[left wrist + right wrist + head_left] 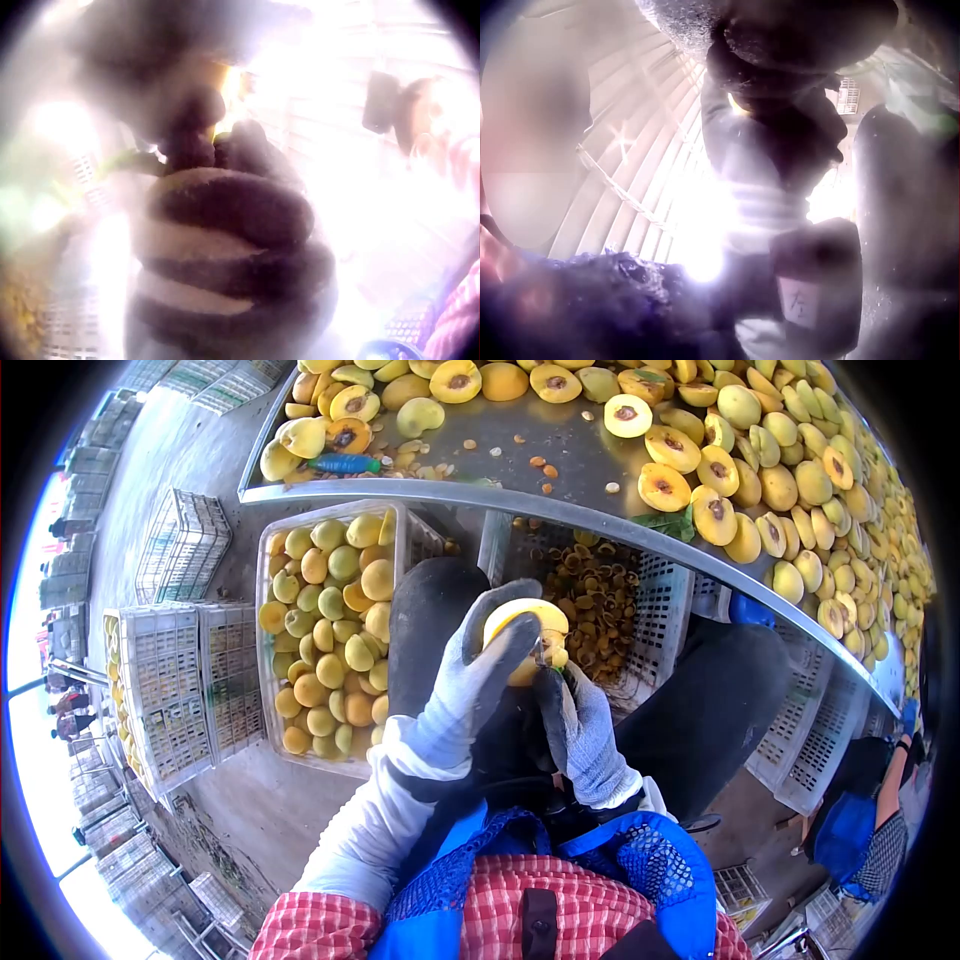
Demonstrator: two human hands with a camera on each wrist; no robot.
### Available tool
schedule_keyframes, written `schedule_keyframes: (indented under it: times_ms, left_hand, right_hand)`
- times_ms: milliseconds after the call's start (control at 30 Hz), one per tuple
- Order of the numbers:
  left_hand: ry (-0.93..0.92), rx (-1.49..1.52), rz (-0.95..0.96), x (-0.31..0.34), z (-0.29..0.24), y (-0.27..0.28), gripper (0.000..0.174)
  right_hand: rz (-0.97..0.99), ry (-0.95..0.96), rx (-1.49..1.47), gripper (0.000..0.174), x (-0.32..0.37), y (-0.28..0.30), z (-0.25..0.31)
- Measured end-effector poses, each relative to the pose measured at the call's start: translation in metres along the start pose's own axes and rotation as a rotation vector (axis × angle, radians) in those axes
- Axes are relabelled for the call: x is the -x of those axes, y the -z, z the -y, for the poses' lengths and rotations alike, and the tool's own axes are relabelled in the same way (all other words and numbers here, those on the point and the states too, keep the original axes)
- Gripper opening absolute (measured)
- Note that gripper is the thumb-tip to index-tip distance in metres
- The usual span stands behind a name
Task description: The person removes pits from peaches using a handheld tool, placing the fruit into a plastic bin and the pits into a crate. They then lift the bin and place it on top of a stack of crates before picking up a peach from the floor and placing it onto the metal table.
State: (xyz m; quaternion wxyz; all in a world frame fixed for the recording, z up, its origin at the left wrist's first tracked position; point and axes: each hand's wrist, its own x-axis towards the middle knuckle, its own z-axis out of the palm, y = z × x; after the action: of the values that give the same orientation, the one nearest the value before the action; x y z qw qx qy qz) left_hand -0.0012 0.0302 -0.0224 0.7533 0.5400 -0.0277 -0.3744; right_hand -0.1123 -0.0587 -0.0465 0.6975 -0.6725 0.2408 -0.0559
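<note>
Both hands wear pale gloves with dark palms and meet over the person's lap. Fingers and thumb of the left hand (460, 690) grip a yellow peach (508, 617), its cut face turned toward the right hand. The right hand (588, 735) grips a small tool (571, 680) with a green part showing; most of it is hidden by the fingers. Its working end overlaps the ragged middle of the peach. In the left wrist view the curled right-hand fingers (232, 210) are close, washed out by glare. The right wrist view is dim and blurred.
A metal table (480, 445) ahead bears many halved peaches (672, 448) and a blue-green object (344, 463). Left of the knees stands a crate of whole peaches (325, 630). Between the knees, another crate (660, 620) holds brown-orange scraps. Stacked crates (165, 690) stand further left; another person (860, 820) is at right.
</note>
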Motion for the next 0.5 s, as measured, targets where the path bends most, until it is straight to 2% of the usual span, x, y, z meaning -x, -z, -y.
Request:
schedule_keyframes:
  times_ms: [33,100,133,167,200,267,400,500]
  left_hand:
    - [-0.065,-0.069,-0.042,0.001,0.002,-0.003,0.039]
    - [-0.196,-0.202,-0.124,0.0,0.01,-0.007,0.039]
    - [-0.326,-0.375,-0.157,-0.002,0.018,-0.004,0.042]
    - [-0.381,-0.44,-0.107,-0.003,0.019,0.001,0.044]
    - [-0.435,-0.503,-0.056,-0.005,0.016,0.007,0.046]
    - [-0.576,-0.724,-0.014,-0.009,0.016,0.013,0.051]
    - [-0.58,-0.825,-0.074,-0.007,0.024,0.012,0.047]
    - [-0.225,-0.28,-0.043,-0.006,0.041,0.015,0.039]
  right_hand:
    - [-0.014,0.004,-0.008,0.028,-0.001,-0.002,0.0]
    - [0.196,-0.363,-0.404,0.027,0.0,0.012,0.019]
    - [0.254,-0.389,-0.438,0.026,0.002,0.014,0.018]
    - [0.311,-0.417,-0.47,0.026,0.004,0.016,0.018]
    - [0.321,-0.285,-0.341,0.026,0.006,0.012,0.009]
    - [0.349,-0.201,-0.2,0.027,0.009,0.011,0.004]
    - [0.308,-0.065,-0.124,0.028,0.008,0.007,-0.002]
    - [0.317,-0.02,-0.114,0.022,0.01,0.006,-0.007]
